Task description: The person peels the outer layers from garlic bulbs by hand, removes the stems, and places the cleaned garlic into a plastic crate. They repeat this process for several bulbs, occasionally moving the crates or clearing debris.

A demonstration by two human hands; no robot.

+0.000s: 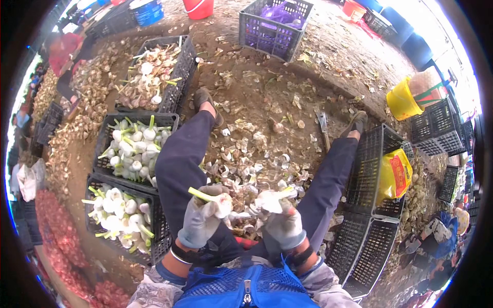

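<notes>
1. Head view looks down on a seated person's lap, with both hands in grey-white gloves and raised between the knees.
2. The left hand (201, 222) has its grip closed round a stemmed garlic bulb (222, 204). The bulb is white and plump, and a pale green stalk sticks out up and to the left past the glove.
3. The right hand (285, 226) is closed on a second garlic bulb (269, 200). It is also white, with loose, ragged papery skin and a short pale stub pointing right.
4. The two bulbs are held at about the same height just above the lap, near each other but not touching.
5. Garlic peelings (246, 159) lie thick on the dirt floor (257, 97) between the legs.
6. On the person's left, the near crate (149, 256) and the middle crate (138, 116) hold clean white bulbs with green stubs. The far crate (182, 77) holds browner, rougher ones.
7. On the right stand empty black crates (367, 164), one with a yellow bag (394, 174) in it.
</notes>
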